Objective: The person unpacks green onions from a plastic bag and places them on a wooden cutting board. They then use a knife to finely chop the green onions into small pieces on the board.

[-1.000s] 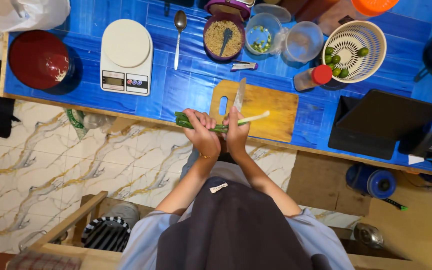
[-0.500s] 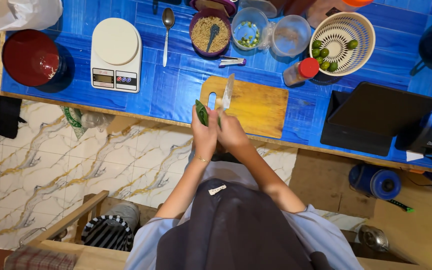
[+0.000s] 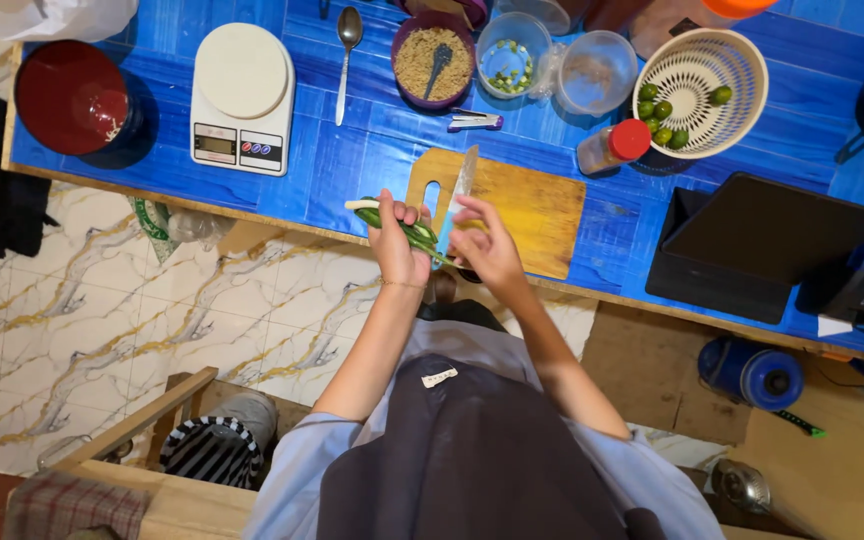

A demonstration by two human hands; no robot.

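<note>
My left hand (image 3: 398, 242) grips a bunch of green onion stalks (image 3: 384, 217) with a white end pointing left, held just off the near edge of the blue table (image 3: 352, 160). My right hand (image 3: 488, 250) holds a knife (image 3: 457, 195) by its handle, blade pointing away over the left part of the wooden cutting board (image 3: 532, 205). The blade lies right beside the stalks, between my two hands.
On the table stand a white kitchen scale (image 3: 242, 98), a spoon (image 3: 346, 55), a purple bowl of grain (image 3: 436, 60), two clear containers (image 3: 512, 55), a red-capped shaker (image 3: 612, 146), a basket of limes (image 3: 697, 90), a red bowl (image 3: 70, 98) and a black box (image 3: 767, 245). Marble floor lies left.
The green onion stalks swung from lying across the board's near edge to upright, then back to lying leftward in my left hand. The knife stayed in my right hand beside them.
</note>
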